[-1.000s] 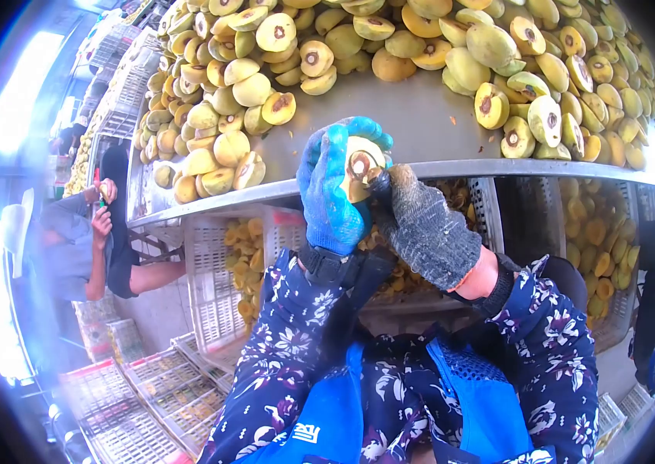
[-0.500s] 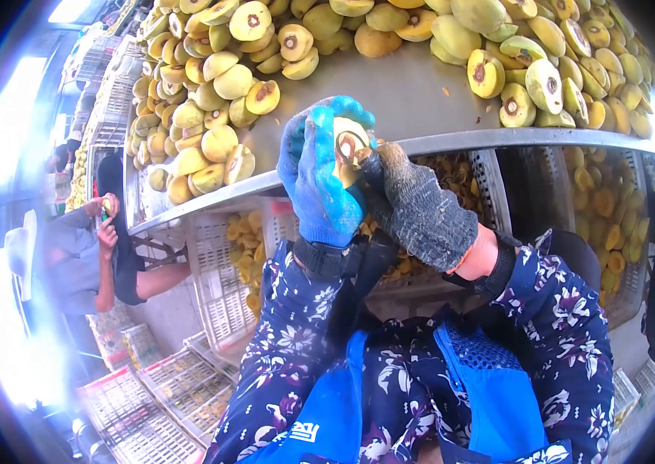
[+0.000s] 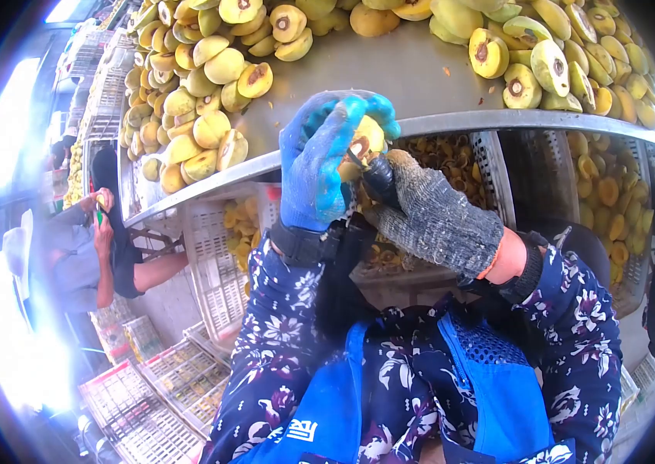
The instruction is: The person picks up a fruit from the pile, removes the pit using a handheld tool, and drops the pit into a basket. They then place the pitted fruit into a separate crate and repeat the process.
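Note:
My left hand (image 3: pixel 313 162), in a blue rubber-coated glove, is wrapped round a peach half (image 3: pixel 371 134). Its cut face and brown pit area are turned toward my right hand. A grey knit glove covers my right hand (image 3: pixel 445 210), which grips the black handle of a pitting knife (image 3: pixel 381 182). The tool's thin metal end touches the cut face by the pit; its exact tip is hard to make out. Both hands are held just over the front edge of the metal table (image 3: pixel 358 77).
Heaps of halved peaches (image 3: pixel 211 127) lie on the table's left, back and right. Below its metal rim stand crates (image 3: pixel 491 174) holding fruit pieces. More plastic crates (image 3: pixel 142 402) sit on the floor at left, where another person (image 3: pixel 72 255) in a hat handles fruit.
My right hand has turned and shifted slightly right and down, showing more of the black handle. My left hand has tilted the peach half. The other person's hands have moved slightly.

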### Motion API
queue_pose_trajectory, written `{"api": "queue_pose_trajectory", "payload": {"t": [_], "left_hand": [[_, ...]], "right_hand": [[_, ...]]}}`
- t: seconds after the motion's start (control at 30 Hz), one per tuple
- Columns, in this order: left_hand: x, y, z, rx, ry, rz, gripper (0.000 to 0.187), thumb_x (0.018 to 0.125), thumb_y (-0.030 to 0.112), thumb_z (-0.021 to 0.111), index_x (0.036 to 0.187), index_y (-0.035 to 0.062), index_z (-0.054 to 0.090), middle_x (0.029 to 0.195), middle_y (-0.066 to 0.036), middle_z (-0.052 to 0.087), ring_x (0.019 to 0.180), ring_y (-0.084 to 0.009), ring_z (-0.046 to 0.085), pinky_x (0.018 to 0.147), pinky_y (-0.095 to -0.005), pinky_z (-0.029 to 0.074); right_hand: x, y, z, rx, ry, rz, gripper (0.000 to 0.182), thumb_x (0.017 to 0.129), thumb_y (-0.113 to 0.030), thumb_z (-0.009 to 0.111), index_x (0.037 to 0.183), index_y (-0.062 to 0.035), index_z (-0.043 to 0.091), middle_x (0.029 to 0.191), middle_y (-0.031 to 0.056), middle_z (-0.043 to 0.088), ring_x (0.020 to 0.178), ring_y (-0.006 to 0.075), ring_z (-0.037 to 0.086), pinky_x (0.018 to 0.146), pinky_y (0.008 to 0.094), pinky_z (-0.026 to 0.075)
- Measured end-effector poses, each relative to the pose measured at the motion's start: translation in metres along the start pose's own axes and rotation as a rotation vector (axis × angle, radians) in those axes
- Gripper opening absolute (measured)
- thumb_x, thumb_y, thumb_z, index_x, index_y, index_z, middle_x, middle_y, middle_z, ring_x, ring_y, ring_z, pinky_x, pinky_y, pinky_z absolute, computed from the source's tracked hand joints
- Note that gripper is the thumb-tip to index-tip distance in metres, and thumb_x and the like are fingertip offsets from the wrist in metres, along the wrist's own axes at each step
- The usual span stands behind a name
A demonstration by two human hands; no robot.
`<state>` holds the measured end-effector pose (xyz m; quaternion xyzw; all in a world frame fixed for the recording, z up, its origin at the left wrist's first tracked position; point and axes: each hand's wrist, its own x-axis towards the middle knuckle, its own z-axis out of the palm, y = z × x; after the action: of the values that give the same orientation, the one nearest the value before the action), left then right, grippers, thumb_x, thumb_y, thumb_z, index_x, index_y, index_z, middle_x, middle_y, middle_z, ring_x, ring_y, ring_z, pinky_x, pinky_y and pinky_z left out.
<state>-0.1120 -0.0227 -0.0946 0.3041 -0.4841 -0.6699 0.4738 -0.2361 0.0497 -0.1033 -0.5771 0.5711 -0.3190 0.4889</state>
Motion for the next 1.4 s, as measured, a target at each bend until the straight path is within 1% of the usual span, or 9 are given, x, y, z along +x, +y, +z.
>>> {"api": "queue_pose_trajectory", "payload": {"t": [0.23, 0.33, 0.5, 0.63, 0.83, 0.93, 1.17, 1.3, 1.4], "left_hand": [[0.005, 0.006, -0.011, 0.045, -0.217, -0.242, 0.022, 0.089, 0.017, 0.060, 0.095, -0.0040, 0.064, 0.088, -0.013, 0.066, 0.078, -0.0193, 0.063, 0.073, -0.0304, 0.052], [0.004, 0.008, -0.012, 0.111, -0.277, -0.279, 0.024, 0.090, 0.019, 0.059, 0.096, -0.0038, 0.064, 0.089, -0.012, 0.067, 0.079, -0.0186, 0.064, 0.075, -0.0318, 0.052], [0.002, 0.005, -0.010, 0.072, -0.330, -0.202, 0.024, 0.092, 0.020, 0.057, 0.097, -0.0023, 0.064, 0.092, -0.012, 0.067, 0.082, -0.0186, 0.064, 0.075, -0.0327, 0.052], [0.001, 0.006, -0.001, -0.044, -0.313, -0.175, 0.026, 0.090, 0.022, 0.058, 0.095, -0.0021, 0.065, 0.089, -0.012, 0.067, 0.078, -0.0197, 0.064, 0.072, -0.0323, 0.052], [-0.002, 0.008, 0.000, 0.010, -0.332, -0.254, 0.027, 0.091, 0.023, 0.057, 0.095, -0.0029, 0.065, 0.088, -0.013, 0.067, 0.078, -0.0193, 0.064, 0.072, -0.0315, 0.051], [-0.001, 0.008, 0.001, 0.183, -0.336, -0.284, 0.029, 0.091, 0.024, 0.058, 0.095, -0.0032, 0.065, 0.087, -0.013, 0.066, 0.077, -0.0187, 0.063, 0.072, -0.0315, 0.051], [0.000, -0.003, 0.008, -0.050, -0.248, -0.211, 0.034, 0.094, 0.029, 0.054, 0.097, -0.0037, 0.062, 0.090, -0.017, 0.065, 0.078, -0.0248, 0.065, 0.072, -0.0346, 0.053], [0.002, -0.011, 0.014, -0.023, -0.144, -0.148, 0.037, 0.096, 0.033, 0.051, 0.101, -0.0027, 0.060, 0.094, -0.016, 0.065, 0.081, -0.0257, 0.066, 0.075, -0.0365, 0.055], [-0.003, -0.004, 0.016, 0.013, -0.150, -0.147, 0.038, 0.096, 0.034, 0.050, 0.101, -0.0026, 0.060, 0.095, -0.015, 0.065, 0.082, -0.0250, 0.066, 0.075, -0.0363, 0.055]], "right_hand": [[-0.013, 0.006, -0.004, -0.030, -0.080, 0.050, 0.047, 0.081, -0.019, 0.069, 0.118, -0.0003, 0.047, 0.090, 0.0200, 0.065, 0.083, 0.0411, 0.063, 0.070, 0.0441, 0.051], [-0.015, 0.015, -0.005, -0.047, -0.019, -0.229, 0.044, 0.082, -0.020, 0.068, 0.116, 0.0006, 0.049, 0.080, 0.0148, 0.064, 0.067, 0.0320, 0.065, 0.060, 0.0387, 0.052], [-0.016, -0.009, -0.036, 0.904, -0.618, 0.396, 0.032, 0.083, -0.016, 0.069, 0.108, -0.0011, 0.055, 0.070, 0.0067, 0.058, 0.049, 0.0105, 0.056, 0.042, 0.0225, 0.044], [-0.023, -0.012, -0.037, 1.097, -0.577, 0.479, 0.027, 0.078, -0.017, 0.071, 0.094, -0.0007, 0.056, 0.071, 0.0070, 0.059, 0.049, 0.0105, 0.055, 0.043, 0.0220, 0.044], [-0.026, -0.013, -0.037, 0.823, -0.601, 0.369, 0.029, 0.082, -0.017, 0.069, 0.099, -0.0014, 0.052, 0.069, 0.0051, 0.056, 0.045, 0.0106, 0.053, 0.038, 0.0227, 0.043], [-0.026, -0.006, -0.026, 0.298, -0.322, 0.091, 0.024, 0.085, -0.016, 0.066, 0.097, -0.0029, 0.051, 0.068, 0.0046, 0.056, 0.047, 0.0104, 0.056, 0.040, 0.0224, 0.045], [-0.027, -0.014, -0.036, 0.670, -0.467, 0.312, 0.029, 0.083, -0.014, 0.066, 0.104, -0.0016, 0.050, 0.066, 0.0036, 0.055, 0.045, 0.0107, 0.055, 0.038, 0.0225, 0.042], [-0.022, 0.019, -0.017, -0.155, -0.035, -0.308, 0.049, 0.080, -0.013, 0.067, 0.121, 0.0020, 0.046, 0.088, 0.0203, 0.062, 0.079, 0.0353, 0.064, 0.067, 0.0403, 0.051], [-0.028, 0.009, -0.022, -0.232, -0.068, -0.164, 0.053, 0.078, -0.014, 0.069, 0.123, 0.0022, 0.046, 0.097, 0.0230, 0.061, 0.090, 0.0399, 0.060, 0.078, 0.0436, 0.049]]}}
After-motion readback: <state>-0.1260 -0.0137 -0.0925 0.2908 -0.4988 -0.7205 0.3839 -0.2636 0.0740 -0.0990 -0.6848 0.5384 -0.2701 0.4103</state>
